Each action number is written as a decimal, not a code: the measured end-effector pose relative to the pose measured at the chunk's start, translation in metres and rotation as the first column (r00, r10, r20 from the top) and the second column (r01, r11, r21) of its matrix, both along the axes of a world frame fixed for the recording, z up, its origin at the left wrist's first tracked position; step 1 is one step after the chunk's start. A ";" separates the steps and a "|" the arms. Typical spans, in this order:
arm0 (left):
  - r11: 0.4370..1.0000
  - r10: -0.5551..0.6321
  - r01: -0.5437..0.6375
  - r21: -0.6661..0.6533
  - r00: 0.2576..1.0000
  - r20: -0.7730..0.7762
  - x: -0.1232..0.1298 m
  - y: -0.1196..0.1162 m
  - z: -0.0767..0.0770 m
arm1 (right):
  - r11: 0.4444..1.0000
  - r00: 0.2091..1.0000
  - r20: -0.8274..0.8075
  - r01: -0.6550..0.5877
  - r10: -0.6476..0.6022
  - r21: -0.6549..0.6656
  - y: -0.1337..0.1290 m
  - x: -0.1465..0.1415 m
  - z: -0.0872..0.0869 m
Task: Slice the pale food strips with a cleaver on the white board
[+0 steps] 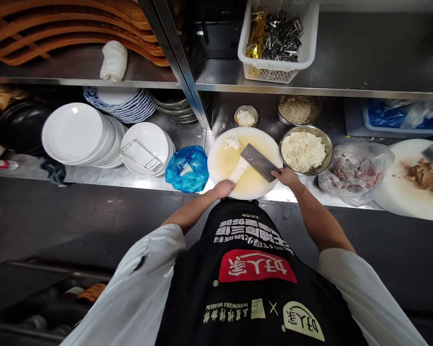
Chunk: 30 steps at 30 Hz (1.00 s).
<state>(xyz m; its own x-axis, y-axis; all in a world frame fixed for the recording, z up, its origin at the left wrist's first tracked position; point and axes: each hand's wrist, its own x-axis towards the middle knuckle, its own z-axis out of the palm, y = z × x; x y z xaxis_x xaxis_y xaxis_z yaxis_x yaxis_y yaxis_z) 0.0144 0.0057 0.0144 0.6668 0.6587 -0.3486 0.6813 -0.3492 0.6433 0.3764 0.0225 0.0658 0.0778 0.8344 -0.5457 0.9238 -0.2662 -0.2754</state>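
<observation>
- Head view: the right hand (286, 177) is closed around the near right end of a cleaver (260, 162), whose broad blade slants over the round cutting board (216, 161).
- The left hand (223, 188) has its fingers at the near end of a pale strip (238, 170); whether they grip it or only press on it, I cannot tell.
- The pale strip lies on the cutting board, its far end by the blade.
- A small white heap (232, 142) sits on the board's far left part.
- Just right of the board is a metal bowl (303, 151) of pale pieces; behind the board stands a small bowl (246, 116) of white bits.
- A blue plastic bag (187, 168) lies just beside the board's left edge.
- Further right are a clear bag (357, 170) and a second board (393, 187) bearing brown pieces (427, 177).
</observation>
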 end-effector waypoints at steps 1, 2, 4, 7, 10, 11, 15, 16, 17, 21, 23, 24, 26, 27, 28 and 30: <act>1.000 0.004 -0.004 -0.002 1.000 0.008 0.000 0.000 0.000 | 1.000 1.000 0.017 0.006 -0.006 0.009 0.006 0.006 -0.001; 1.000 0.000 0.000 0.001 1.000 0.012 0.000 0.000 0.000 | 1.000 0.999 0.029 0.013 -0.014 0.020 0.011 0.011 -0.003; 1.000 -0.024 0.024 0.020 1.000 0.002 0.001 0.001 0.001 | 0.998 0.999 0.040 0.034 -0.036 0.051 0.016 0.018 -0.005; 0.997 -0.060 0.063 0.046 0.997 -0.052 0.002 0.001 0.003 | 0.991 0.994 0.032 0.103 -0.106 0.084 0.015 0.022 -0.007; 0.996 -0.050 0.056 0.072 0.995 -0.086 0.002 -0.003 0.007 | 0.984 0.989 0.009 0.146 -0.147 0.101 0.005 0.023 -0.004; 0.996 -0.042 0.050 0.081 0.995 -0.096 0.001 -0.004 0.008 | 0.983 0.989 0.010 0.148 -0.150 0.106 0.000 0.022 -0.002; 0.991 0.009 0.012 0.130 0.987 -0.161 0.004 -0.002 0.018 | 0.972 0.982 0.033 0.181 -0.188 0.151 -0.027 0.020 0.001; 0.986 0.025 0.002 0.167 0.986 -0.163 0.007 0.003 0.020 | 0.966 0.977 0.025 0.203 -0.209 0.159 -0.035 0.019 0.000; 0.976 0.040 -0.006 0.216 0.987 -0.154 0.013 0.010 0.022 | 0.960 0.972 0.006 0.231 -0.235 0.158 -0.043 0.018 -0.001; 0.913 0.047 0.007 0.408 0.991 -0.124 0.053 0.054 0.020 | 0.924 0.928 -0.100 0.369 -0.360 0.099 -0.075 0.010 -0.009; 0.889 0.019 0.066 0.454 0.983 -0.181 0.077 0.080 0.015 | 0.903 0.902 -0.134 0.423 -0.411 0.077 -0.088 0.006 -0.010; 0.881 -0.002 0.105 0.462 0.976 -0.218 0.088 0.093 0.013 | 0.895 0.892 -0.146 0.441 -0.429 0.064 -0.094 0.003 -0.009; 0.874 -0.052 0.185 0.449 0.955 -0.293 0.106 0.115 0.009 | 0.888 0.879 -0.161 0.460 -0.449 0.032 -0.104 -0.001 -0.006; 0.873 -0.073 0.217 0.436 0.943 -0.324 0.111 0.124 0.007 | 0.886 0.876 -0.164 0.463 -0.454 0.018 -0.109 -0.002 -0.004; 0.872 -0.090 0.243 0.426 0.933 -0.348 0.115 0.131 0.007 | 0.887 0.876 -0.164 0.462 -0.454 0.008 -0.113 -0.003 -0.002; 0.860 -0.117 0.279 0.426 0.923 -0.367 0.114 0.138 0.008 | 0.892 0.883 -0.151 0.451 -0.444 0.012 -0.120 -0.003 0.001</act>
